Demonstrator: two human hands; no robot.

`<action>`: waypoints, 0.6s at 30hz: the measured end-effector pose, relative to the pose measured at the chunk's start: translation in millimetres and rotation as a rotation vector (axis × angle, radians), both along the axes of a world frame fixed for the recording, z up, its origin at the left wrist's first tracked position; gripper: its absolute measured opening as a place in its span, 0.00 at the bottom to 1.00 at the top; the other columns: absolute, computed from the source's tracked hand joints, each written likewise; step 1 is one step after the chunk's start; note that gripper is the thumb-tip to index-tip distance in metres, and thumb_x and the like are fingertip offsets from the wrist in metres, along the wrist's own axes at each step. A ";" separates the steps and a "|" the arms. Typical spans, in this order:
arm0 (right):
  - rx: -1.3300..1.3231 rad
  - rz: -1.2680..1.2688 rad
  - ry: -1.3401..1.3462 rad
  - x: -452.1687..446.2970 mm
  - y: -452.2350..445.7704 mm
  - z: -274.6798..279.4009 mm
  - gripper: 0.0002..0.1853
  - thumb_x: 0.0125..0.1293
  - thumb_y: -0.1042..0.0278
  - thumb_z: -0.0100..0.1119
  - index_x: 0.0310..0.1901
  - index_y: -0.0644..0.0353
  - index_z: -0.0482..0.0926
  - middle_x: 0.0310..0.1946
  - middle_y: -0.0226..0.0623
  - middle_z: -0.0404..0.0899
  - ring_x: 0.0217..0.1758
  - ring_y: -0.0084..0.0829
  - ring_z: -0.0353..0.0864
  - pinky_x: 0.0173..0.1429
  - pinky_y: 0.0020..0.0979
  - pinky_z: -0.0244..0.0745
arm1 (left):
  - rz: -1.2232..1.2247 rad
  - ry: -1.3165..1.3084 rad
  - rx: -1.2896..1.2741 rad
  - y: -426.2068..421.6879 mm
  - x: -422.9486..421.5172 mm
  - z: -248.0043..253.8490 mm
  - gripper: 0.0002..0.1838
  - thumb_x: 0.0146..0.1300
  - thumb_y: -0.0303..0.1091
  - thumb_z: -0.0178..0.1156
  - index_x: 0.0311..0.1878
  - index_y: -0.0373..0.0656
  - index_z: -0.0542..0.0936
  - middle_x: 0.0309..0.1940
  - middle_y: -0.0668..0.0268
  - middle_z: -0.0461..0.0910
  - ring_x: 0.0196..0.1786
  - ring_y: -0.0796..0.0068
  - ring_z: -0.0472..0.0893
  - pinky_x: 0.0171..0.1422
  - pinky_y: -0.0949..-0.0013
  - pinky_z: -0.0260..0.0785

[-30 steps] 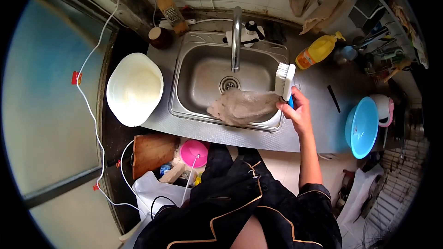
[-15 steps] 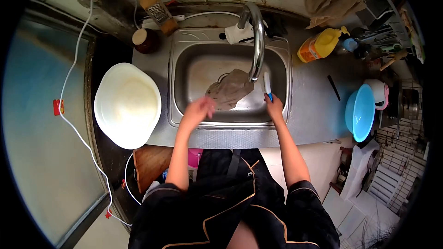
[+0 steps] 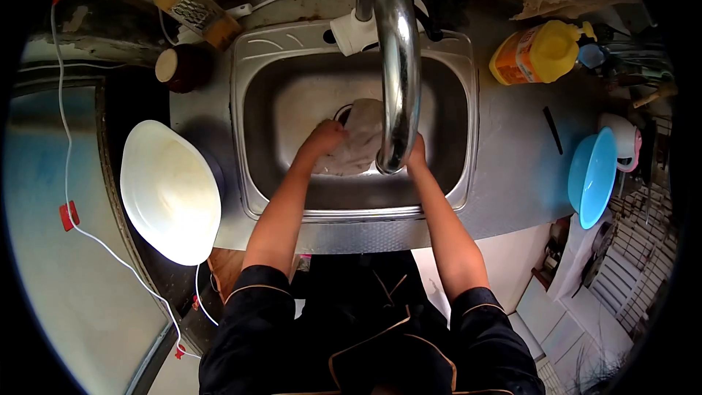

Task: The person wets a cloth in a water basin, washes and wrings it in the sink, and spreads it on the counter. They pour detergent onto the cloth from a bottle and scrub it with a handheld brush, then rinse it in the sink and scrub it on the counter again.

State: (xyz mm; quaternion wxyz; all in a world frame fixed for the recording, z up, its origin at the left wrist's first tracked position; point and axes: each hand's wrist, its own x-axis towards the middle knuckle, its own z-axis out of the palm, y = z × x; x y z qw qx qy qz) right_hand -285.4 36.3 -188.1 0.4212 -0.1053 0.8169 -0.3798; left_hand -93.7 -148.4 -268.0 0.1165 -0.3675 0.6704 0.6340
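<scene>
A wet-looking grey-brown cloth (image 3: 355,148) lies in the steel sink (image 3: 281,113), partly over the drain. My left hand (image 3: 324,139) is closed on the cloth's left edge. On the cloth's other side, my right hand (image 3: 417,152) is down in the sink behind the curved tap (image 3: 401,51). It looks curled, but the tap hides most of its fingers and whatever they hold. The tap's spout hangs between my hands and covers the right part of the cloth.
A white basin (image 3: 172,190) stands left of the sink, with a lidded jar (image 3: 179,68) behind it. To the right are a yellow pump bottle (image 3: 537,51), a thin black strip (image 3: 553,130) and a blue bowl (image 3: 594,175). The tap arches high over the sink.
My left hand has moved in from the sink's front and closed on the cloth. My right hand has moved left behind the tap; its white tool with a blue handle is out of sight.
</scene>
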 end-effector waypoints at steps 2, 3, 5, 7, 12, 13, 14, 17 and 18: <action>-0.018 0.000 0.046 1.3 8.4 0.8 0.18 0.57 0.54 0.71 0.38 0.62 0.81 0.30 0.30 0.78 0.31 0.23 0.70 0.37 0.27 0.68 | 0.099 0.089 0.068 -0.9 5.9 8.7 0.15 0.56 0.41 0.62 0.28 0.37 0.76 0.34 0.62 0.82 0.34 0.70 0.77 0.39 0.64 0.69; -0.112 -0.065 0.020 2.0 11.1 8.2 0.19 0.59 0.54 0.70 0.43 0.62 0.81 0.31 0.29 0.79 0.32 0.21 0.70 0.38 0.25 0.67 | 0.222 0.056 0.202 -8.1 4.2 67.7 0.11 0.59 0.37 0.60 0.30 0.39 0.77 0.34 0.65 0.82 0.33 0.72 0.76 0.38 0.66 0.69; -0.198 -0.133 -0.008 1.0 11.6 29.0 0.21 0.61 0.54 0.70 0.48 0.62 0.81 0.33 0.27 0.80 0.33 0.19 0.70 0.38 0.23 0.66 | 0.342 0.018 0.344 -13.0 7.0 94.4 0.07 0.61 0.34 0.58 0.32 0.41 0.77 0.34 0.68 0.81 0.32 0.73 0.75 0.37 0.68 0.68; -0.311 -0.150 -0.068 -1.7 4.0 57.2 0.21 0.64 0.55 0.69 0.51 0.61 0.80 0.36 0.26 0.81 0.36 0.19 0.72 0.43 0.22 0.68 | 0.651 0.165 0.574 -22.5 12.8 83.3 0.03 0.65 0.29 0.56 0.33 0.46 0.77 0.33 0.74 0.79 0.29 0.79 0.73 0.35 0.74 0.66; -0.306 0.077 0.046 -13.4 0.1 45.3 0.20 0.61 0.58 0.72 0.48 0.62 0.82 0.33 0.26 0.81 0.35 0.17 0.74 0.42 0.22 0.68 | 0.660 0.135 0.591 -41.9 19.8 83.0 0.10 0.68 0.41 0.61 0.36 0.47 0.76 0.32 0.73 0.79 0.28 0.85 0.74 0.30 0.75 0.70; -0.349 0.104 0.096 -11.0 -3.7 50.1 0.18 0.60 0.59 0.73 0.46 0.61 0.82 0.30 0.25 0.80 0.31 0.16 0.73 0.36 0.22 0.68 | 0.562 -0.022 0.687 -46.8 22.0 71.3 0.15 0.69 0.48 0.59 0.40 0.44 0.77 0.33 0.71 0.80 0.29 0.83 0.76 0.31 0.73 0.72; -0.345 0.107 0.094 -10.4 -3.3 52.9 0.18 0.60 0.59 0.73 0.46 0.61 0.82 0.30 0.25 0.80 0.31 0.16 0.73 0.36 0.22 0.68 | 0.458 -0.180 0.780 -48.0 25.6 59.9 0.22 0.70 0.54 0.57 0.44 0.41 0.78 0.35 0.69 0.82 0.30 0.81 0.79 0.32 0.72 0.75; -0.231 0.022 -0.179 -9.5 0.2 61.0 0.13 0.60 0.60 0.73 0.36 0.56 0.78 0.20 0.18 0.68 0.17 0.11 0.56 0.21 0.21 0.46 | 0.189 -0.280 0.855 -30.9 16.2 89.2 0.38 0.69 0.65 0.51 0.59 0.34 0.74 0.47 0.60 0.83 0.42 0.73 0.84 0.43 0.67 0.80; -0.215 -0.011 -0.253 -8.2 1.6 62.5 0.12 0.61 0.61 0.72 0.34 0.54 0.77 0.17 0.16 0.65 0.13 0.10 0.50 0.18 0.21 0.39 | 0.166 -0.359 0.853 -23.4 12.0 98.6 0.40 0.69 0.66 0.51 0.63 0.35 0.72 0.52 0.58 0.82 0.45 0.71 0.85 0.47 0.66 0.81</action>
